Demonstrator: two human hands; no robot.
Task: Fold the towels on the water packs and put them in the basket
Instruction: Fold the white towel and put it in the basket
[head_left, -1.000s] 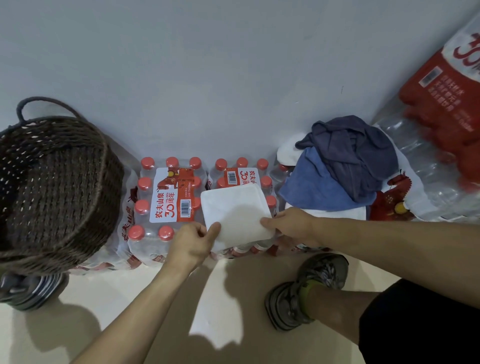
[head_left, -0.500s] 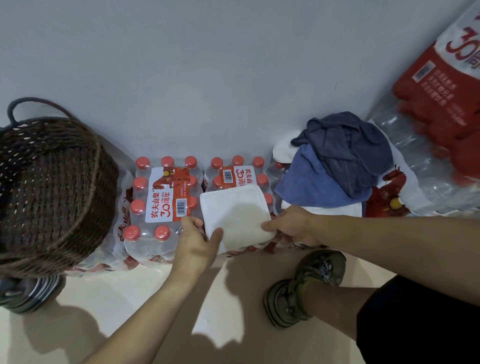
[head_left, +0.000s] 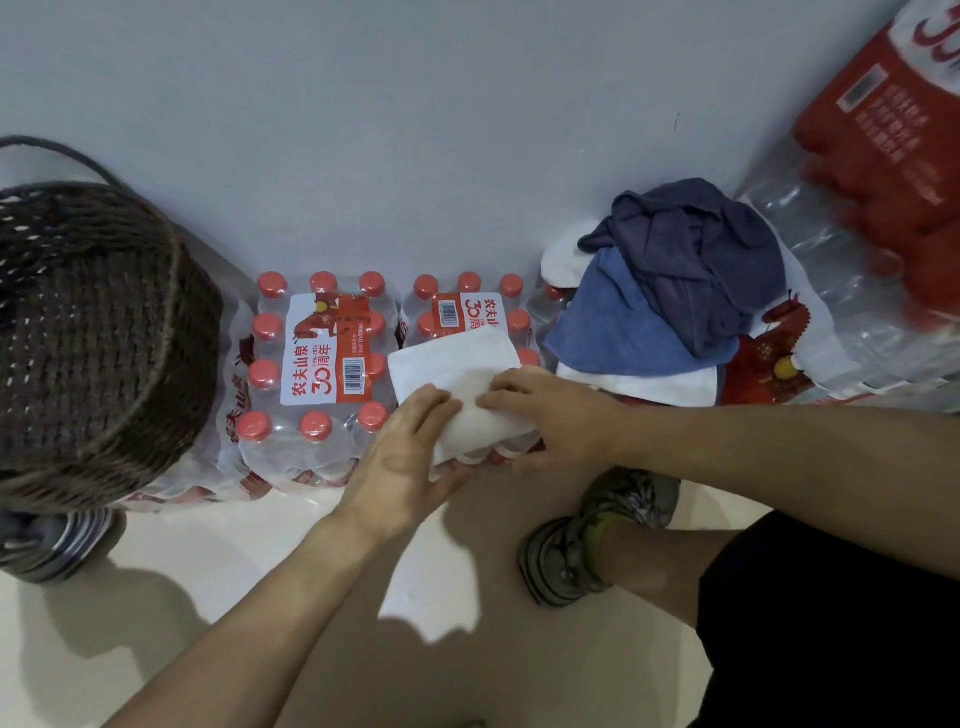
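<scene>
One white towel is almost folded; a pile still waits.

Near the middle of the frame, a white towel (head_left: 457, 374) lies as a small folded square on top of the water packs (head_left: 322, 364). The left hand (head_left: 405, 457) and the right hand (head_left: 550, 415) both press flat on it, fingers straight and close together, with the left thumb tucked under its near edge. This fold looks nearly done. The brown basket (head_left: 93, 332) sits at the left of the frame, and I cannot see well inside it, so it may have no towels yet. At the upper right, a dark blue towel (head_left: 701, 260), a light blue towel (head_left: 613, 327) and another white one (head_left: 654, 387) lie in a heap, not folded. So most of the job is still left.
</scene>
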